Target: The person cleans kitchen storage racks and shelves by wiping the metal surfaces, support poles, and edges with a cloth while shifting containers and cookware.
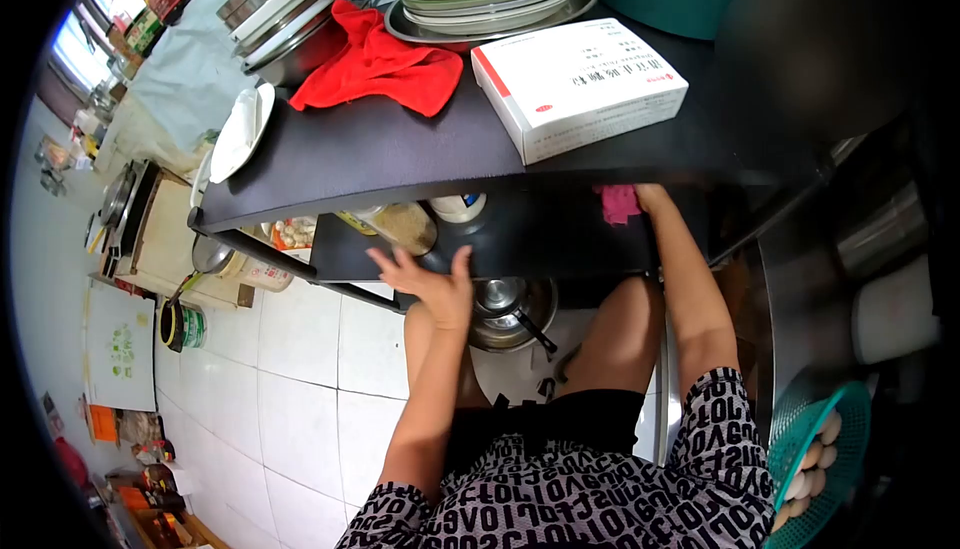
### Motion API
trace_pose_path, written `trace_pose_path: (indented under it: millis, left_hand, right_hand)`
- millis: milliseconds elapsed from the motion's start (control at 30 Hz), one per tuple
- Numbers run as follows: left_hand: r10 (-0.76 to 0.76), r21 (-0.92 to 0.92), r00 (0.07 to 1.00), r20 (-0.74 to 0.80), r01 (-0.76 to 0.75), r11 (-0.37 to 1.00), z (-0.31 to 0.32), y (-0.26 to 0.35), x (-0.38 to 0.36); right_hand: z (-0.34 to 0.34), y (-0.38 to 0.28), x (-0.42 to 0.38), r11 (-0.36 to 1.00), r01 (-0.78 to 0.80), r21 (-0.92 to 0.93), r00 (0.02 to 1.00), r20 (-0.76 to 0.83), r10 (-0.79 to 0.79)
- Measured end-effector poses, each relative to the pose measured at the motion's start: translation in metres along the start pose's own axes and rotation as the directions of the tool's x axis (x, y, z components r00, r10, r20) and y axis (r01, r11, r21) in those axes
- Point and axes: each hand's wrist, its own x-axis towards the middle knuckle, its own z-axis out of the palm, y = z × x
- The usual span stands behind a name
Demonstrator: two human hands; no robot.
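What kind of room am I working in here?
Most likely a home kitchen: stacked metal bowls and white plates sit on the black shelf unit, and a green plastic basket of brown eggs stands at the right.

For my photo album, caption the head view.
Right hand with a pink cloth on a dark shelf.

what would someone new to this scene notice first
The bright red cloth jumps out first, crumpled on the black shelf's top between the stacked bowls and the white box. Below it, the right hand is at a pink cloth on the lower level, while the left hand is spread near a jar. Eggs in a green basket stand out at lower right.
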Motion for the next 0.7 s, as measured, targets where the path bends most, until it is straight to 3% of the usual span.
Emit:
trace_pose_path:
  millis: [67, 100, 133, 167, 233, 333, 367, 500, 700]
  left_hand:
    - [-0.056, -0.015, 0.998, -0.018, 0.056, 0.998, -0.004, -0.019, 0.010]
    - [-0.156, 0.019, 0.987, 0.029, 0.156, 0.988, -0.004, -0.025, 0.017]
    - [-0.256, 0.060, 0.964, 0.072, 0.252, 0.966, -0.004, -0.027, 0.025]
    - [-0.254, 0.052, 0.964, 0.074, 0.250, 0.967, -0.003, -0.028, 0.031]
    - [-0.342, 0.056, 0.905, 0.253, 0.339, 0.939, -0.001, -0.026, 0.047]
    - [-0.385, -0.071, 0.888, 0.253, 0.414, 0.907, 0.002, -0.033, 0.059]
    - [-0.410, -0.123, 0.878, 0.248, 0.448, 0.885, 0.003, -0.038, 0.062]
    - [-0.159, -0.220, 0.984, 0.076, 0.172, 0.960, 0.010, -0.076, 0.072]
    - [-0.164, -0.152, 0.974, 0.156, 0.188, 0.970, 0.006, -0.101, 0.077]
  right_hand:
    - [0.008, -0.005, -0.016, 1.000, 0.015, 0.010, 0.999, 0.052, -0.015]
    - [0.013, -0.010, -0.025, 0.998, 0.055, 0.002, 0.996, 0.075, -0.055]
    - [0.017, -0.011, -0.032, 0.981, 0.191, -0.021, 0.977, 0.096, -0.188]
    - [0.021, -0.014, -0.035, 0.981, 0.191, -0.024, 0.978, 0.089, -0.189]
    - [0.031, -0.017, -0.038, 0.971, 0.237, -0.033, 0.953, 0.204, -0.226]
    - [0.041, -0.035, -0.060, 0.984, 0.150, -0.094, 0.972, 0.194, -0.130]
    - [0.046, -0.039, -0.068, 0.965, 0.237, -0.111, 0.967, 0.125, -0.223]
    - [0.064, -0.044, -0.086, 0.911, 0.404, 0.081, 0.905, 0.106, -0.411]
    - [0.084, -0.058, -0.104, 0.968, 0.249, -0.020, 0.967, 0.066, -0.248]
